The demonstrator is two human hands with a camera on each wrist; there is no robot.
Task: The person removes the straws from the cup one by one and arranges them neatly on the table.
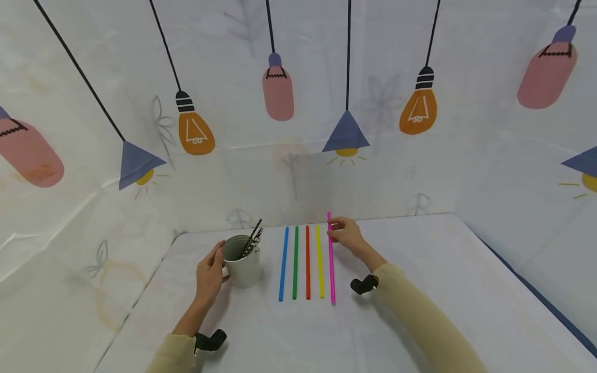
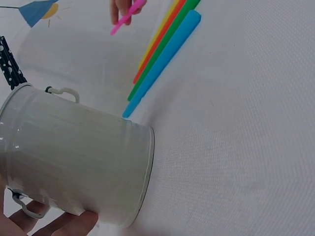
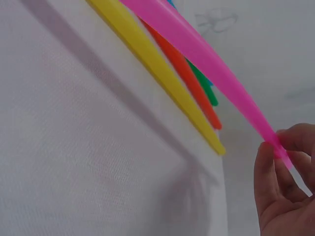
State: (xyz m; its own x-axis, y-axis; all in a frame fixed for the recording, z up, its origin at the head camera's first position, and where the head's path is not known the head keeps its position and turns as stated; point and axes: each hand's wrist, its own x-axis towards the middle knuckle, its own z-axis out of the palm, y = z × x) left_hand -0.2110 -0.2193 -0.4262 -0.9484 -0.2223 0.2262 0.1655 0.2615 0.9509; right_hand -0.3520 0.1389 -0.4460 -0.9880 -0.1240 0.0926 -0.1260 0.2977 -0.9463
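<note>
Past the near right sleeve point(image 1: 424, 316), pinching the pink straw point(image 1: 331, 269) near its far end in the fingers point(image 3: 266, 169) of the right hand point(image 1: 346, 234), its long axis fore-and-aft, right of the bucket point(image 1: 244, 272) gripped in the left hand point(image 1: 209, 274)

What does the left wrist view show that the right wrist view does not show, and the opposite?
Only the left wrist view: the bucket, its dotted straws, the left hand and a printed lamp. Only the right wrist view: a leaf drawing. Both: the right hand holding the pink straw, plus the yellow, red, green and blue straws.
</note>
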